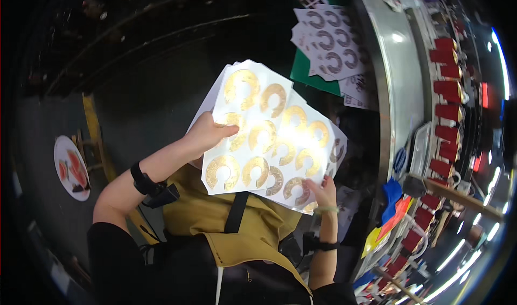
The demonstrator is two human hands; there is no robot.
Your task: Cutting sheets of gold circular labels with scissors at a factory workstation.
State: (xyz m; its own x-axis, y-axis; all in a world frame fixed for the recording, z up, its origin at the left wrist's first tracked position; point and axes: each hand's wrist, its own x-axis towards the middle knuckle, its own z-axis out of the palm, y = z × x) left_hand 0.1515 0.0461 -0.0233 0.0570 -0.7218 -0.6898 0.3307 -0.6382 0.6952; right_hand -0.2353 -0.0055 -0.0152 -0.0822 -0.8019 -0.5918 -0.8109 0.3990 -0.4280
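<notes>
I hold a fanned stack of white sticker sheets [258, 122] covered with shiny gold C-shaped rings, raised above my lap. My left hand [207, 132] grips the top sheet at its left edge, thumb over a gold ring. My right hand [320, 191] pinches the lower right corner of the stack, fingers on a gold ring there. Each wrist carries a black band, and the right also wears a pale green bracelet. My mustard apron [231, 219] lies below the sheets.
More white sheets with dark C-shaped rings [328, 41] lie on a green mat [309, 73] at the far end. A curved metal counter [401, 73] runs along the right, with rows of red boxes [449, 111] beyond. Coloured papers [393, 213] sit at lower right.
</notes>
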